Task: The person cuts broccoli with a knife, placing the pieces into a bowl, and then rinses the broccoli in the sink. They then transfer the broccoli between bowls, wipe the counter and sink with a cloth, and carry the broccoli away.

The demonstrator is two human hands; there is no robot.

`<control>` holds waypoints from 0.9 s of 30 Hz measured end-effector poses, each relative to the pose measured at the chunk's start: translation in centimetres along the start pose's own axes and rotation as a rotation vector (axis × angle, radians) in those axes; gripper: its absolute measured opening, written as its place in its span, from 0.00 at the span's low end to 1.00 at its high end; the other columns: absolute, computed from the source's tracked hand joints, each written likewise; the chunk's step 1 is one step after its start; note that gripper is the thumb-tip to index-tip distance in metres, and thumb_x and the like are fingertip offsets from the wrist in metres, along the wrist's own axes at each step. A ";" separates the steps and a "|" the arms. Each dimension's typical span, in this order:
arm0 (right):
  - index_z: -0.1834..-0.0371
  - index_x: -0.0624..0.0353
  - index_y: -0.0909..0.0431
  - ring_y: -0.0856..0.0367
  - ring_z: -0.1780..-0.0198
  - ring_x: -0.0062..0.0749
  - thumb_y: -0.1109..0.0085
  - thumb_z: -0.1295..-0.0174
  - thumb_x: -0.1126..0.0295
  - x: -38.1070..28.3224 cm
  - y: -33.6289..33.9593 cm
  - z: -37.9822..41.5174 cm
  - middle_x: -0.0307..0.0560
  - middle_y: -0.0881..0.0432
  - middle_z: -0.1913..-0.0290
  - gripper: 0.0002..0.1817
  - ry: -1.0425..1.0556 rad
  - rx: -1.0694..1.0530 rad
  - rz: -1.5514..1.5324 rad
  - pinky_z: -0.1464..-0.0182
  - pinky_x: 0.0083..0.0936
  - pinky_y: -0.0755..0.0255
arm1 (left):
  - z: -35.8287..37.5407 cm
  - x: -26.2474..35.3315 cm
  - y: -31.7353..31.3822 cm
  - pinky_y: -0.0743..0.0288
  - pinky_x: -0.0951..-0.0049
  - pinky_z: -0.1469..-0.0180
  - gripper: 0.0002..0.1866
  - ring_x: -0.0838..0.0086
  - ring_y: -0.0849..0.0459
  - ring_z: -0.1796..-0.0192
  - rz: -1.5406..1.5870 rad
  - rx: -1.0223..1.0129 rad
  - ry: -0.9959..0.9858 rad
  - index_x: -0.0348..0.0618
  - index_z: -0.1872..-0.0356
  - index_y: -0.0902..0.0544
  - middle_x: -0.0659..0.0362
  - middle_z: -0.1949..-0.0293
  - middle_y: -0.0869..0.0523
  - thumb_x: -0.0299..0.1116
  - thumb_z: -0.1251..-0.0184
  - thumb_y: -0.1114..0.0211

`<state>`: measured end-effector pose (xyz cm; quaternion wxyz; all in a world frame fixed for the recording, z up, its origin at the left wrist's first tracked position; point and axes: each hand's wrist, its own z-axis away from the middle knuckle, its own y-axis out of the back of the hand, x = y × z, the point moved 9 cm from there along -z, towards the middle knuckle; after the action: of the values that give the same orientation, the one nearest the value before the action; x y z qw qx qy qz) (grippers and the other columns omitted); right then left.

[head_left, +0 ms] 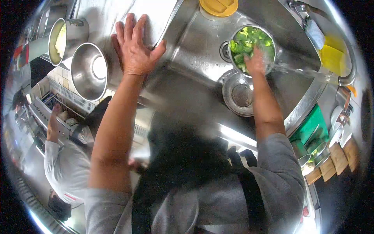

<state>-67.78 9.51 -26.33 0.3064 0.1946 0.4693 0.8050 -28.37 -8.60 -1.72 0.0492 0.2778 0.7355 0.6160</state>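
My left hand (136, 50) lies flat with spread fingers on the pale work surface (111, 11) beside the sink. In the sink (191, 58), a round metal pot (274, 50) holds green broccoli florets (249, 37) in water. My right hand (257, 62) reaches into this pot among the broccoli; splashing water and blur hide its fingers. From the faucet (344, 80) at the right, a stream of water runs into the pot. Just below the pot sits a shallow metal bowl (238, 95), partly behind my right forearm.
Left of my hand stand an empty metal bowl (89, 72) and a metal pot (76, 33) with pale yellow food. A yellow-lidded container (219, 7) is at the sink's far side. A co-worker (70, 167) is at lower left. A green board (311, 128) lies at right.
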 end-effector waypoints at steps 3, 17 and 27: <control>0.21 0.46 0.54 0.46 0.24 0.52 0.50 0.37 0.40 1.7 -3.6 -2.7 0.52 0.46 0.23 0.45 0.073 0.068 0.023 0.28 0.46 0.41 | -0.2 0.3 0.2 0.57 0.46 0.24 0.43 0.43 0.44 0.26 0.035 0.062 -0.104 0.53 0.31 0.32 0.44 0.29 0.36 0.55 0.51 0.31; 0.35 0.59 0.30 0.29 0.36 0.61 0.45 0.38 0.44 -1.5 -2.6 -1.2 0.72 0.31 0.36 0.35 -0.064 0.019 -0.350 0.35 0.45 0.33 | -0.2 -0.3 -0.3 0.58 0.45 0.24 0.45 0.46 0.44 0.26 -0.004 -0.015 -0.038 0.52 0.30 0.33 0.44 0.28 0.37 0.57 0.52 0.31; 0.28 0.49 0.35 0.42 0.27 0.63 0.32 0.46 0.50 -4.1 0.9 2.3 0.67 0.53 0.23 0.42 0.095 -0.048 -0.046 0.31 0.42 0.37 | 0.0 -0.4 -0.4 0.53 0.39 0.28 0.45 0.33 0.48 0.27 0.054 0.026 -0.035 0.55 0.32 0.31 0.44 0.28 0.38 0.55 0.56 0.29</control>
<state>-63.67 7.90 -24.47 0.3067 0.1381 0.4682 0.8171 -28.18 -8.86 -2.15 0.0419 0.3088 0.7347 0.6026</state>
